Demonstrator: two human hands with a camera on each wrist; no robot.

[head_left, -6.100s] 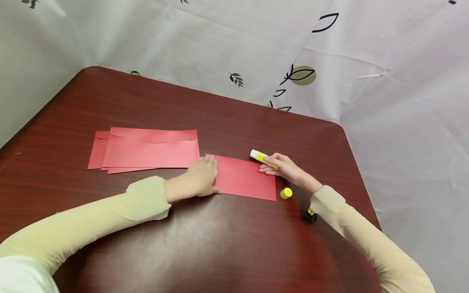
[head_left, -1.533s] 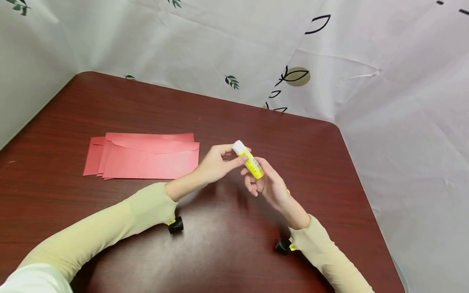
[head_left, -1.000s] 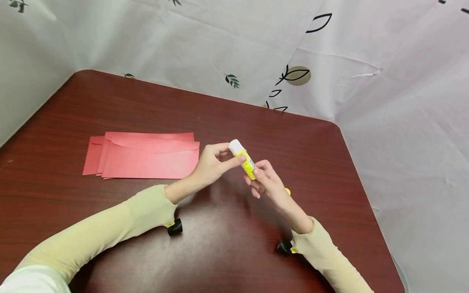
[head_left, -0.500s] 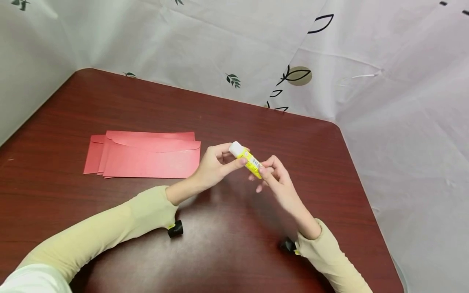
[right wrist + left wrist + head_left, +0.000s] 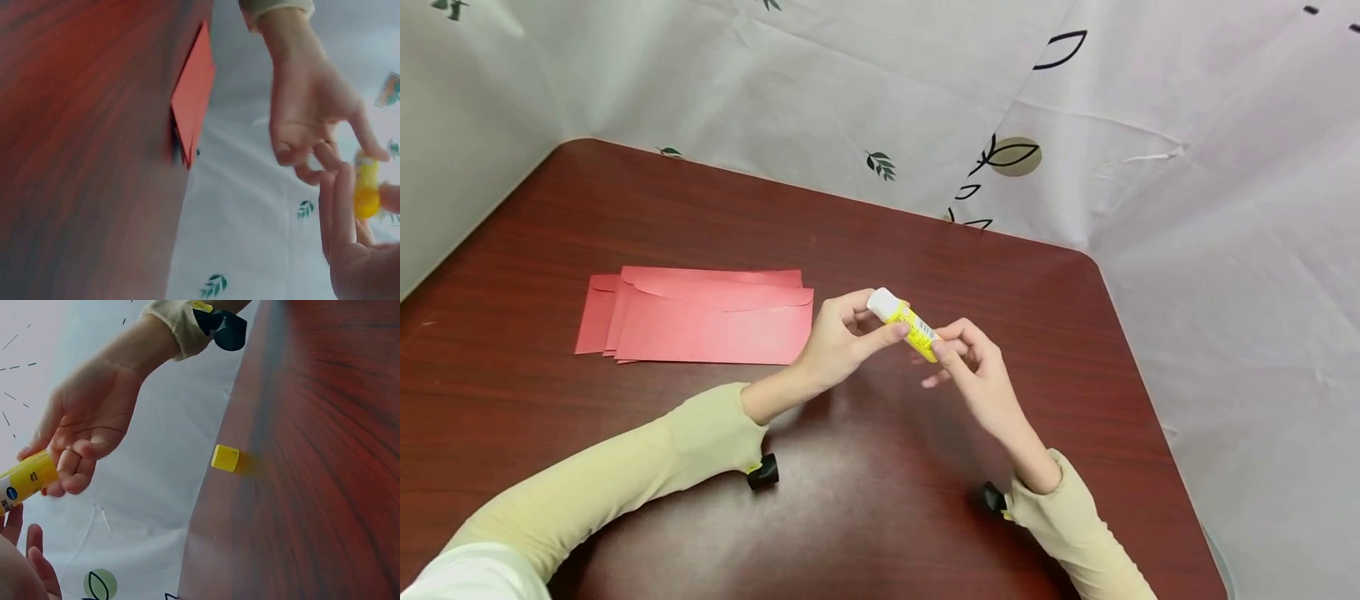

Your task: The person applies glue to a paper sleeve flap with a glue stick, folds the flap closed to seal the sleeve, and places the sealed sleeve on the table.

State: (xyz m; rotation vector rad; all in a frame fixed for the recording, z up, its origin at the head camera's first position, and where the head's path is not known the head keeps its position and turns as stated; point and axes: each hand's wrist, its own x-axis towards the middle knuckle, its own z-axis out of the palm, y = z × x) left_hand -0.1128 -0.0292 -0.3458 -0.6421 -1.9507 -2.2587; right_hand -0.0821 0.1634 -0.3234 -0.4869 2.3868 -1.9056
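Observation:
A yellow glue stick (image 5: 921, 333) with a white top end is held in the air between both hands, tilted, its white end up to the left. My left hand (image 5: 833, 343) pinches it near the white end between thumb and fingers. At the lower yellow end, my right hand (image 5: 988, 383) grips it with thumb and fingertips. Its yellow cap (image 5: 225, 458) stands on the table in the left wrist view; in the head view it is not visible. To the left, several red envelopes (image 5: 715, 333) lie in an overlapping stack, flaps upward.
The dark red wooden table (image 5: 865, 517) has rounded far corners. White patterned sheeting (image 5: 820, 92) hangs behind and around it. A small black device (image 5: 763, 472) sits at the left cuff, another black device (image 5: 992, 498) at the right cuff.
Six seconds ago my left hand rested by a single red envelope at centre; that spot is now bare and the stack looks rearranged. My left hand has since taken hold of the glue stick; right fingers shifted.

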